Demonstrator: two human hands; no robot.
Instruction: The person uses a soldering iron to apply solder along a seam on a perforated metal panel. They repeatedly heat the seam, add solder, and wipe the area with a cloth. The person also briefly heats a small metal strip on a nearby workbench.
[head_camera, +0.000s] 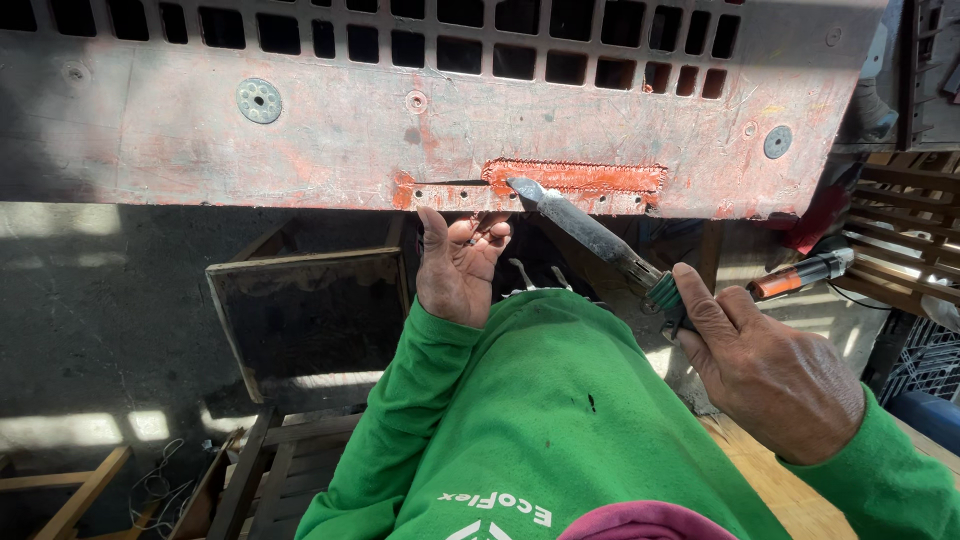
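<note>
Green-sleeved right hand (770, 375) keeps a closed grip on the chisel-like tool (590, 232), tip against the orange patch (585, 180) at the panel (330, 130) edge. Left hand (458, 265), fingers loosely curled, braces beneath. Advisable: shallow angle, steady pressure.

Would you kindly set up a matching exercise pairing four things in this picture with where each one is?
Things:
1. Left hand
2. Right hand
3. Grey metal tool tip
4. Orange-and-black tool

Places:
A. On the rough orange strip of the worn red panel
B. Lying beyond the right hand, near the wooden slats
C. Under the panel's lower edge, palm up
D. Wrapped around the green ribbed grip

Pairs: 1-C, 2-D, 3-A, 4-B
</note>
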